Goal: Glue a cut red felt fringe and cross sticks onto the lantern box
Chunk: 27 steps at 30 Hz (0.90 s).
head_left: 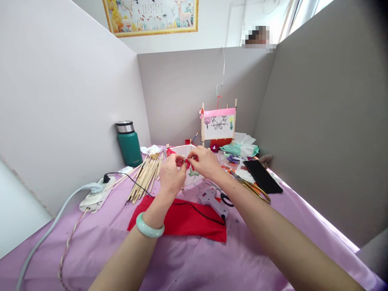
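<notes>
Around me stand pale grey partition panels (54, 93) meeting in corners, with a lilac tablecloth (100, 258) along their foot. Beyond, a gold-framed deer painting (150, 16) hangs on a white wall (212, 34), beside a bright window (303, 16).

Pale green bangle (150, 225) on left wrist (154, 212)

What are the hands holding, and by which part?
The left hand and right hand pinch a small red piece at a white paper panel's top edge; the exact hold is hidden.

I'm watching through one head-worn camera, looking forward and down from close behind the left hand (171, 173) and right hand (206, 163).
</notes>
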{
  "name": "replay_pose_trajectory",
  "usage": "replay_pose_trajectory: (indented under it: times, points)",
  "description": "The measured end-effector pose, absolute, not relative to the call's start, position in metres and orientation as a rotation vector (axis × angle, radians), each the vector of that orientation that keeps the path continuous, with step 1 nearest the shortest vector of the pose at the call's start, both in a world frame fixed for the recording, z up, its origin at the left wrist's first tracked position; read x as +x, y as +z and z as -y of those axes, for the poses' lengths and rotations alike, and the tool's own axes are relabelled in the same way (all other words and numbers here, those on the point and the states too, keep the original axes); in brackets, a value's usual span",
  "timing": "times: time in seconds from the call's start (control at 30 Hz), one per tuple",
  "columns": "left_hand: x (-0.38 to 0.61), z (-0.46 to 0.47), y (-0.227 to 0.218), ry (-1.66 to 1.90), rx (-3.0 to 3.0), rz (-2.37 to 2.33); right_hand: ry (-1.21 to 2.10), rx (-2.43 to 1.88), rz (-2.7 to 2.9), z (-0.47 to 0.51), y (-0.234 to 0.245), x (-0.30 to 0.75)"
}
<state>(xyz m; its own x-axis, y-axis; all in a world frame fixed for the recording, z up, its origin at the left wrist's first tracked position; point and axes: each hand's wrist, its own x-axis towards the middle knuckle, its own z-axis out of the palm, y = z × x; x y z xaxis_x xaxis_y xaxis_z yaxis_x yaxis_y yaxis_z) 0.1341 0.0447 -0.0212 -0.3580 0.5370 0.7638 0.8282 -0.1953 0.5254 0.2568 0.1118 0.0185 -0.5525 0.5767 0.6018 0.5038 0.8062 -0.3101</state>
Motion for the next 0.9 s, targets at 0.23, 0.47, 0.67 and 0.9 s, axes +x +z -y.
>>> replay_pose_trajectory:
  times: [0.23,0.47,0.67,0.9]
  points:
    - [0.132,-0.046,-0.022,-1.555,-1.598,1.801,0.095,-0.790,2.400,-0.113,0.034,0.257]
    - [0.133,-0.046,-0.021,-1.554,-1.583,1.818,0.196,-0.828,2.622,-0.130,0.053,0.246]
    - [0.133,-0.046,-0.021,-1.538,-1.583,1.836,0.184,-0.908,2.747,-0.134,0.056,0.239]
    - [0.134,-0.043,-0.019,-1.586,-1.614,1.832,0.355,-0.753,2.715,-0.135,0.058,0.252]
